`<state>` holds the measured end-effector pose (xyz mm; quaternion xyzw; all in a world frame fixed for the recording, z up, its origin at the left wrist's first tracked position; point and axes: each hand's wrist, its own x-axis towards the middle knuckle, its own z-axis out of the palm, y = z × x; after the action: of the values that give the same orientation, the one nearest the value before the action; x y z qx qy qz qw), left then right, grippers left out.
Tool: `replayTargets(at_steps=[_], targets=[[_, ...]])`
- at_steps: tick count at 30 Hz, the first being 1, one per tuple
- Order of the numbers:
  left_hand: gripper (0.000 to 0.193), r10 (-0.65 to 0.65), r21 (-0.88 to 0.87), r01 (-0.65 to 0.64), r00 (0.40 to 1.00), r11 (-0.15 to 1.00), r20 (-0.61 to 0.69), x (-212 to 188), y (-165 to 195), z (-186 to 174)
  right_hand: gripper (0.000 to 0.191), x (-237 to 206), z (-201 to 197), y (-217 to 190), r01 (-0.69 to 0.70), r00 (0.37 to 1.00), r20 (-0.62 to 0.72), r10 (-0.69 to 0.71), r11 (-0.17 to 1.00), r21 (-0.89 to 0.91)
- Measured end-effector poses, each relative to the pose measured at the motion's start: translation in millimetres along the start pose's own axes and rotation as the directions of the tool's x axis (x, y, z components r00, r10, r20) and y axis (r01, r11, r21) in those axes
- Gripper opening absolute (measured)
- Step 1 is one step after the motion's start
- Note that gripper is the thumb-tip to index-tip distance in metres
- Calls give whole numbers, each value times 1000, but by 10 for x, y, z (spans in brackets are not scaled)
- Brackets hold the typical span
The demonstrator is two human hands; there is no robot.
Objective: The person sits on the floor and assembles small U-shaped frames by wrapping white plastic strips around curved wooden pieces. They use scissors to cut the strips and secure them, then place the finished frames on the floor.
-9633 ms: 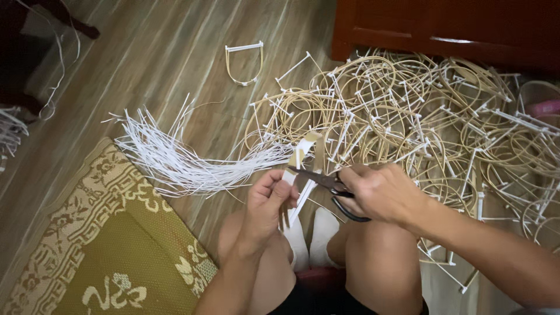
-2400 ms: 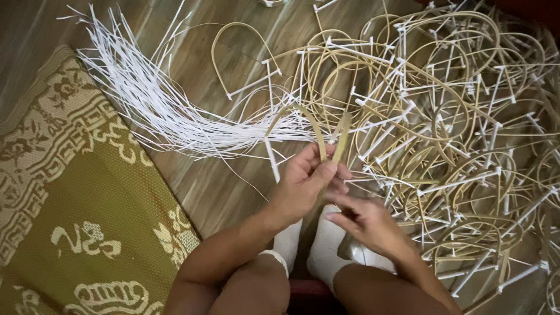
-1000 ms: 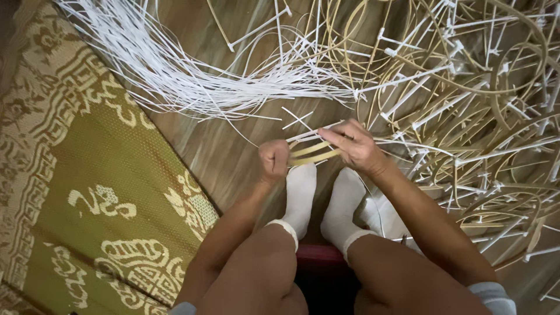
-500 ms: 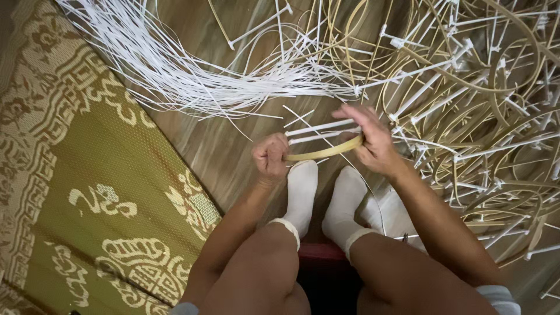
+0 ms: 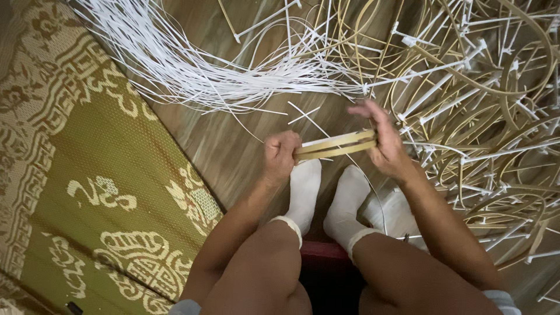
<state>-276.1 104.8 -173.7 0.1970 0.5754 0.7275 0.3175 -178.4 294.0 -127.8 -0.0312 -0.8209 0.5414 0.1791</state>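
Two hands point(image 5: 280, 156), two white socks point(image 5: 304, 189), one mat point(image 5: 87, 192).

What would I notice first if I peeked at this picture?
First, the two hands in the middle: the left hand and right hand hold a bent tan strip between them, just above two feet in white socks. Next, a big tangle of tan hoops with white ties fills the right side, a fan of loose white strips spreads across the top, and a green patterned mat covers the left.

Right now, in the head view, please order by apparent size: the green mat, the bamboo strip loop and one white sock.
1. green mat, clearly largest.
2. white sock and bamboo strip loop: they look alike in size, so I do not rank them.
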Motion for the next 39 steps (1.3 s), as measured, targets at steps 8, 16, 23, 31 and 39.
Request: replayTargets(at_steps=[8,16,23,31,39], targets=[[18,-69,443,-120,919,888,387,-9,246,-53,38,-46,132,101,29,983,-179,-51,992,-122],[16,-238,351,104,900,931,366,3,160,-201,55,-46,71,119,29,999,41,-25,994,-108],[16,-318,215,261,899,941,302,-93,22,-371,56,-76,-180,69,184,973,165,-160,973,-143],[11,-314,401,132,847,907,430,-134,71,-311,36,-255,-165,148,80,975,219,-41,982,-170],[14,-363,419,194,854,887,373,-328,-56,-350,35,-552,-128,124,89,983,180,-41,960,-266]])
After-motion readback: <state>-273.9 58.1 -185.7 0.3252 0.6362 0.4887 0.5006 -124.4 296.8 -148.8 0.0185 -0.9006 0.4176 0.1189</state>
